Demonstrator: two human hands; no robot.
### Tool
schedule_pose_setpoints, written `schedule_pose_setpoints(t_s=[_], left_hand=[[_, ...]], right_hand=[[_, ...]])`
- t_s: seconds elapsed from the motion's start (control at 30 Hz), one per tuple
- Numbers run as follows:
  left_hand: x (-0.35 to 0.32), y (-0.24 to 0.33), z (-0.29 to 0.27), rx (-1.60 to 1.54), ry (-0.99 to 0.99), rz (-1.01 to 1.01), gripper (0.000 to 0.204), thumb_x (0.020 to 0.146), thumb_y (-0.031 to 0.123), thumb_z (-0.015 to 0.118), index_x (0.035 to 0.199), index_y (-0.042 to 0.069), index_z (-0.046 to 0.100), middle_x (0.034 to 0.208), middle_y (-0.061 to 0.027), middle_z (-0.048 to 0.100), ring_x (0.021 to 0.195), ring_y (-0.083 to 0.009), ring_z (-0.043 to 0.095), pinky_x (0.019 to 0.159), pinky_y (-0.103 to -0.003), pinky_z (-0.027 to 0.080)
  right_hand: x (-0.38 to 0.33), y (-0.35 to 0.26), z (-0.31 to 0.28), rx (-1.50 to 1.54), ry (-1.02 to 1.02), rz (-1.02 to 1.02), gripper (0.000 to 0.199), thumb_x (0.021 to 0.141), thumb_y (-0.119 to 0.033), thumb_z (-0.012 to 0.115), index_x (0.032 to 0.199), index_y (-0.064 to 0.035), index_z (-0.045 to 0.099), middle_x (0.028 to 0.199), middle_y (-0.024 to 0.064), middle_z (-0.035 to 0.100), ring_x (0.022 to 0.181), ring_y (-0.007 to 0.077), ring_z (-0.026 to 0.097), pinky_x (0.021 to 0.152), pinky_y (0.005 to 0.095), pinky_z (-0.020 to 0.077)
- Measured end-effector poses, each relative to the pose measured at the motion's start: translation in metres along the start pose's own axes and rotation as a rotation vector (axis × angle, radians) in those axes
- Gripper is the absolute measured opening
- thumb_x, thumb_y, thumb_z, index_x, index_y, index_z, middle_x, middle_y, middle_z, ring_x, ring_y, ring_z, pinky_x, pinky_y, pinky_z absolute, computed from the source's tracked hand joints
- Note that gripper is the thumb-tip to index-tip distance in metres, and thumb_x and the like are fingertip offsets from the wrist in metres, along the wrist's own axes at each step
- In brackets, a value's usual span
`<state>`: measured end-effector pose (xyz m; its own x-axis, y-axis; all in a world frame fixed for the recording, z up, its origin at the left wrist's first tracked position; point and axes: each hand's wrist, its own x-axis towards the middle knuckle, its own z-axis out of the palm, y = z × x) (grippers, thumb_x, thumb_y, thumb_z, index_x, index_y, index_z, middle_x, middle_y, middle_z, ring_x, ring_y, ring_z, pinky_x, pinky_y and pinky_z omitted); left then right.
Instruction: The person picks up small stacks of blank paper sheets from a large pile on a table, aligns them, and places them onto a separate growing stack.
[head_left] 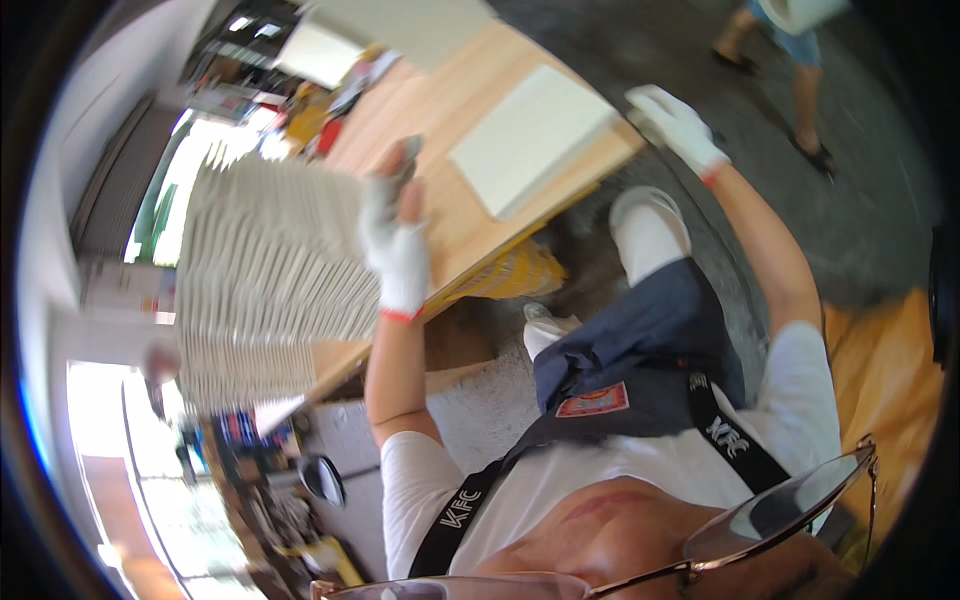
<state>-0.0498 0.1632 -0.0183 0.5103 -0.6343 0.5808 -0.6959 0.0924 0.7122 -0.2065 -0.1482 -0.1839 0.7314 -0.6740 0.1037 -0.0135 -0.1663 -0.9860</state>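
Note:
A tall stack of thin off-white sheets or panels (pixel 270 260) rises at the left side of the wooden table. Close against its right side is my left hand (pixel 395 240), in a white glove with bare fingertips; its fingers are stretched and slightly blurred, and I cannot tell whether it touches the stack. A flat white rectangular board or pile of sheets (pixel 535 140) lies on the light wooden tabletop (pixel 440 110). My right hand (pixel 680 128), also gloved in white, is just beyond the table's right corner, fingers extended, with nothing seen in it.
Yellow printed material (pixel 515 275) hangs under the table's near edge. At the upper right a person's legs (pixel 805 100) in sandals stand on the dark floor. An orange-yellow sheet (pixel 880 380) lies at the right. Cluttered shelves (pixel 250 480) and bright windows are at the left.

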Motion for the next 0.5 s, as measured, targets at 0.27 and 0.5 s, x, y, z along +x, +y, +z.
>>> schedule_pose_setpoints(t_s=[0.27, 0.5], left_hand=[[0.063, -0.157, 0.139, 0.571, -0.428, -0.061, 0.023, 0.085, 0.015, 0.065, 0.107, 0.016, 0.071, 0.111, -0.0113, 0.063, 0.104, -0.0311, 0.055, 0.091, -0.039, 0.046], [0.059, -0.169, 0.157, 0.505, -0.349, -0.049, 0.021, 0.085, 0.012, 0.065, 0.104, 0.012, 0.070, 0.104, -0.0108, 0.064, 0.099, -0.0298, 0.058, 0.087, -0.038, 0.048]], right_hand=[[0.045, -0.009, 0.039, -0.787, -0.050, -0.151, 0.056, 0.089, -0.063, 0.046, 0.091, -0.0094, 0.063, 0.087, 0.0179, 0.068, 0.084, 0.0359, 0.065, 0.075, 0.0450, 0.0496], [0.067, -0.038, 0.046, -0.854, -0.139, -0.562, 0.044, 0.092, -0.053, 0.051, 0.088, -0.0104, 0.060, 0.079, 0.0173, 0.063, 0.078, 0.0349, 0.062, 0.068, 0.0444, 0.0468]])
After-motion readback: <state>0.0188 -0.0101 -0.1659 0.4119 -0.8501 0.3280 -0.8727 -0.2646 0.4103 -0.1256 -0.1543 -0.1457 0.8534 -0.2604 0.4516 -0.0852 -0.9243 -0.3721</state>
